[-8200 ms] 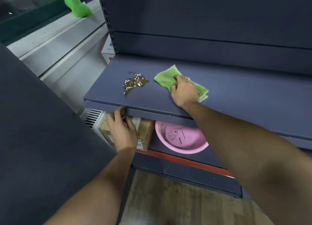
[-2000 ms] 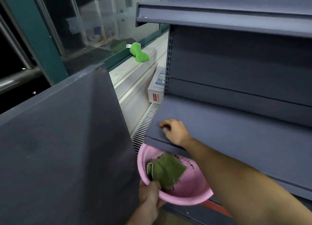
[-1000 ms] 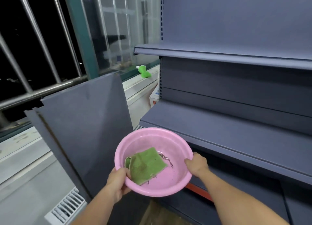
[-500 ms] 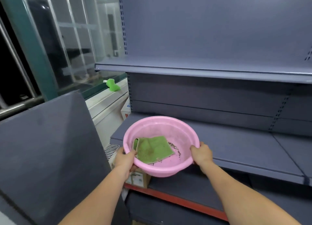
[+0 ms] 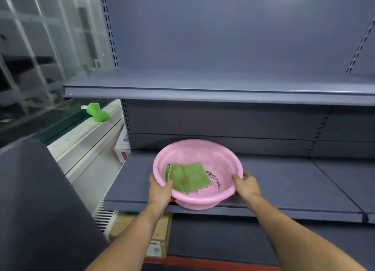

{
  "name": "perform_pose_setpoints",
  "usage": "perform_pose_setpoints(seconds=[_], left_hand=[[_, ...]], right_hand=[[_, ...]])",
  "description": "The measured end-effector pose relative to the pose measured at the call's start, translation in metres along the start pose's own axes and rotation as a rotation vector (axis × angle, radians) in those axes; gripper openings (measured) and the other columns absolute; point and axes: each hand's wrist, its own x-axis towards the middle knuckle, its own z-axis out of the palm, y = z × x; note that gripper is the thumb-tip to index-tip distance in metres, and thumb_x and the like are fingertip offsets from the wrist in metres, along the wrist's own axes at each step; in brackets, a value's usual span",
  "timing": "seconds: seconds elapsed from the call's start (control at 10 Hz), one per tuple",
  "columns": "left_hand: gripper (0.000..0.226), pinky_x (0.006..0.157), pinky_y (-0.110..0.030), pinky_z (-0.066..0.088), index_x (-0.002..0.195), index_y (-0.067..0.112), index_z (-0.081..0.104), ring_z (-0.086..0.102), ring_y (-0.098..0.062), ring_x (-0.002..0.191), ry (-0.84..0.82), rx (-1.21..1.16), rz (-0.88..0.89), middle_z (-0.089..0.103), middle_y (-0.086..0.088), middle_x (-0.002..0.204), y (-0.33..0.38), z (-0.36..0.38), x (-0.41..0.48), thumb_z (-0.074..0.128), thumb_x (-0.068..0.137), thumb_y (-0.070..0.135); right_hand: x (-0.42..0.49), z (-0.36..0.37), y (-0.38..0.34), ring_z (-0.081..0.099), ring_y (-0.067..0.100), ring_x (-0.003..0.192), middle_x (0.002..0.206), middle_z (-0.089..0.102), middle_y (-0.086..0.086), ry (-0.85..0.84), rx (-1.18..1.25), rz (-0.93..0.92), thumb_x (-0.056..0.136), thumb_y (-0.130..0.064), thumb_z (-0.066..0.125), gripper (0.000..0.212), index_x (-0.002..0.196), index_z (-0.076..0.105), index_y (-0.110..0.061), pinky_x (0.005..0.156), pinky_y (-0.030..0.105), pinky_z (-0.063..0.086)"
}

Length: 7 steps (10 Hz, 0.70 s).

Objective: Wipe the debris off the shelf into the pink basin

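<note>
The pink basin (image 5: 221,161) sits at the front edge of the grey middle shelf (image 5: 284,181), its base partly over the lip. Inside it lies a folded green cloth (image 5: 188,177) and a small scatter of brown debris (image 5: 213,177) to the cloth's right. My left hand (image 5: 160,191) grips the basin's left rim, thumb inside pressing the cloth's edge. My right hand (image 5: 246,186) grips the right rim. The shelf surface around the basin shows no debris.
An upper grey shelf (image 5: 203,88) overhangs the basin. A dark grey panel (image 5: 40,209) leans at the left. A green sponge (image 5: 97,113) lies on the white sill. A cardboard box (image 5: 158,236) stands on the bottom shelf, a white box (image 5: 122,146) beside the upright.
Both hands have carried the basin up and forward from in front of the shelf onto the middle shelf's front edge. The cloth and debris stayed inside it.
</note>
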Motion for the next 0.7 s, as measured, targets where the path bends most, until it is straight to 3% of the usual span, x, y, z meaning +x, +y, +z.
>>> perform_pose_setpoints(seconds=[0.1,0.2,0.3,0.4,0.5,0.6,0.7], left_hand=[[0.067,0.079,-0.051,0.058,0.130,0.019,0.044,0.066,-0.029,0.093,-0.028,0.077,-0.006,0.066,-0.007,0.106,0.011,0.000,0.009,0.062,0.067,0.035],[0.056,0.082,-0.051,0.057,0.122,0.013,0.046,0.065,-0.032,0.093,-0.029,0.154,-0.032,0.065,-0.011,0.105,0.015,-0.006,0.019,0.068,0.072,0.026],[0.055,0.078,-0.051,0.058,0.118,0.014,0.052,0.067,-0.032,0.089,-0.001,0.172,-0.040,0.068,-0.014,0.105,0.018,-0.008,0.020,0.070,0.067,0.023],[0.062,0.089,-0.048,0.054,0.139,0.014,0.041,0.062,-0.037,0.103,0.006,0.250,0.004,0.061,-0.015,0.123,0.028,-0.005,-0.004,0.066,0.082,0.015],[0.068,0.099,-0.035,0.042,0.148,0.013,0.032,0.052,-0.037,0.121,-0.045,0.460,0.068,0.050,-0.017,0.137,0.039,-0.007,-0.028,0.063,0.088,0.022],[0.066,0.102,-0.035,0.037,0.147,0.012,0.036,0.048,-0.036,0.125,-0.068,0.627,0.144,0.045,-0.020,0.137,0.046,-0.015,-0.047,0.063,0.089,0.028],[0.064,0.102,-0.034,0.037,0.146,0.013,0.038,0.047,-0.033,0.127,-0.103,0.758,0.202,0.042,-0.017,0.141,0.054,-0.026,-0.066,0.061,0.090,0.032]], right_hand=[[0.011,0.006,0.000,0.064,0.036,0.101,0.107,0.065,0.013,-0.011,0.064,0.019,0.083,-0.030,0.061,0.048,0.125,0.052,-0.008,0.092,0.051,0.052],[0.008,0.004,-0.003,0.066,0.036,0.097,0.105,0.065,0.014,-0.032,0.116,0.037,0.085,-0.024,0.062,0.045,0.125,0.051,-0.007,0.089,0.051,0.054],[0.001,-0.006,-0.002,0.069,0.034,0.093,0.115,0.064,0.019,-0.130,0.229,0.084,0.085,-0.015,0.061,0.050,0.132,0.044,-0.008,0.087,0.048,0.057],[-0.008,-0.024,0.000,0.067,0.027,0.097,0.113,0.065,0.011,-0.162,0.095,0.025,0.072,-0.025,0.064,0.067,0.135,0.045,-0.012,0.094,0.048,0.053],[-0.033,-0.054,-0.029,0.068,0.023,0.101,0.108,0.070,0.006,-0.120,0.025,-0.204,0.083,-0.021,0.058,0.034,0.116,0.061,-0.017,0.090,0.046,0.054],[-0.094,-0.099,-0.086,0.072,0.011,0.078,0.098,0.072,0.004,-0.157,0.171,-0.542,0.094,-0.014,0.052,0.018,0.105,0.067,-0.018,0.064,0.028,0.055],[-0.168,-0.189,-0.156,0.068,0.016,0.076,0.091,0.069,0.001,-0.157,0.447,-0.988,0.098,-0.023,0.047,0.020,0.105,0.064,-0.018,0.062,0.025,0.053]])
